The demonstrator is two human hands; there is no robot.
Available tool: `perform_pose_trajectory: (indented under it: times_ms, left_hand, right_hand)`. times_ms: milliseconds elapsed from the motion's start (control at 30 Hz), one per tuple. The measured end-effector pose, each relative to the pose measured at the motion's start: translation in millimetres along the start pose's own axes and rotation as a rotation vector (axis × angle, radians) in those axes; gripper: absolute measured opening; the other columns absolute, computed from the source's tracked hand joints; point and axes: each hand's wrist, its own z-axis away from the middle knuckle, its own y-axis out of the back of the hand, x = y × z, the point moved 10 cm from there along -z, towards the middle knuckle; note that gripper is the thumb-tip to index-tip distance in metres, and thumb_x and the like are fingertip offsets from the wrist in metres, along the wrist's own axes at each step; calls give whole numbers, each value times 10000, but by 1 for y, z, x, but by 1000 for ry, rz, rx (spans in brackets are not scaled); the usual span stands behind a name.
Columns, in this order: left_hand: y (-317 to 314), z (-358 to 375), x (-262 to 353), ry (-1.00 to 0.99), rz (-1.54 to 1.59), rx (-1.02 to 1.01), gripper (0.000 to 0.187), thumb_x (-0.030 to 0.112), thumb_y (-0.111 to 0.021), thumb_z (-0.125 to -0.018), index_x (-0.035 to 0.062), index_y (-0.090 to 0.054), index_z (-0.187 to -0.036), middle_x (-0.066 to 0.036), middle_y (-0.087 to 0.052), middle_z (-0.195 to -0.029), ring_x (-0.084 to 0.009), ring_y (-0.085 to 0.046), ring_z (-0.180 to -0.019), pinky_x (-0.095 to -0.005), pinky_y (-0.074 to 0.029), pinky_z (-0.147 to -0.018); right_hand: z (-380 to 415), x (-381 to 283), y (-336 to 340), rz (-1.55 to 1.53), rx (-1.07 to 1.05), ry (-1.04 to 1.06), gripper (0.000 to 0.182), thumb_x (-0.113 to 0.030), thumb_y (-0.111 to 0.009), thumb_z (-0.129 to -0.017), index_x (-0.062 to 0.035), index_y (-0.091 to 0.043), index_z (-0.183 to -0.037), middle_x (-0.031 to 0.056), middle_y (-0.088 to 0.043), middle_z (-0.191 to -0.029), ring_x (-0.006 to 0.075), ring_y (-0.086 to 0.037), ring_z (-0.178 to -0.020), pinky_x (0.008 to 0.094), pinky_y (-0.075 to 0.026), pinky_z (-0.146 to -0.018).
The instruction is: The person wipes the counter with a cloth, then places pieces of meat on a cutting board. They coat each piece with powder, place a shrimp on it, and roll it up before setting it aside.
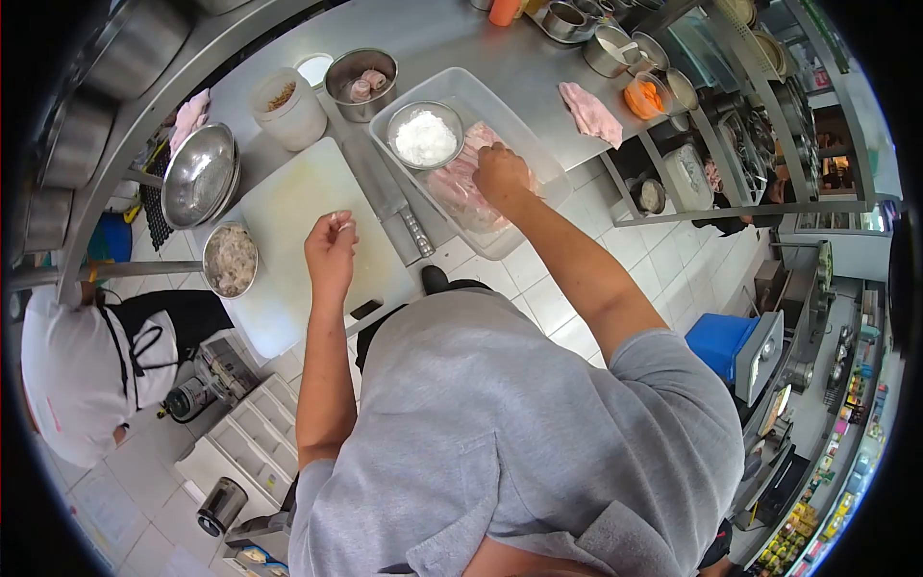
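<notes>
Over the white cutting board [279,207] is my left hand [332,240], its fingers drawn together; whether something small is between them I cannot make out. My right hand [502,176] reaches into a clear plastic tub [534,130], its curled fingers at the pale pink meat strips [452,188]. A metal bowl of white powder [424,137] rests at the tub's left side, above the meat. Between board and tub lies a knife [415,229]. The bowl of greyish, pale food [231,260] stands at the board's left edge. Rolled meat pieces [365,85] sit in a metal pot [358,108].
A white container [290,115] and stacked metal bowls [197,178] stand beyond the board. A pink cloth [590,113] lies right of the tub, near an orange-filled bowl [647,97] and pots. A metal shelf post crosses the left side. Another person [96,356] stands at lower left.
</notes>
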Motion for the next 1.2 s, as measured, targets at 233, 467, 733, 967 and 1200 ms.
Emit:
perform_pose_trajectory:
  times_ms: [233, 467, 733, 967, 1200]
  left_hand:
    - [-45, -16, 25, -62, 47, -79, 198, 86, -752, -1089, 25, -802, -1270, -15, -796, -1040, -104, -715, -851, -283, -543, -674]
    - [-113, -36, 43, -84, 136, -218, 215, 113, -772, -1090, 32, -805, -1287, 0, -791, -1051, -92, -715, -847, -267, -539, -711]
    - [-174, -52, 46, -237, 126, -476, 397, 50, -777, -1060, 5, -733, -1452, -47, -800, -1264, -96, -723, -975, -278, -576, -778]
    - [-224, -34, 82, -222, 37, -837, 511, 79, -799, -1076, -10, -669, -1562, -79, -778, -1430, -140, -725, -1164, -335, -580, -1067]
    - [-123, -48, 112, -61, 108, -696, 287, 140, -853, -1064, 29, -768, -1315, -20, -803, -1177, -106, -734, -1113, -309, -583, -990]
  right_hand:
    - [7, -8, -2, 63, 122, 92, 254, -205, -754, -1006, -78, -816, -1217, 148, -803, -1258, 346, -794, -1169, 517, -610, -1059]
    - [3, 2, -5, -65, -238, -51, 350, -297, -762, -982, -54, -830, -1224, 192, -835, -1287, 351, -801, -1239, 498, -617, -1093]
    - [10, 9, 35, -496, -341, 352, 429, -315, -782, -978, 10, -765, -1258, 224, -809, -1199, 367, -775, -1106, 474, -598, -984]
    - [36, -18, 100, -842, -456, 459, 290, -176, -731, -1062, 13, -725, -1282, 105, -786, -1104, 175, -706, -1017, 368, -575, -914]
    - [47, -66, 92, -1352, -558, 479, 275, -85, -773, -1089, 4, -707, -1340, 53, -800, -1142, 118, -705, -1003, 307, -575, -939]
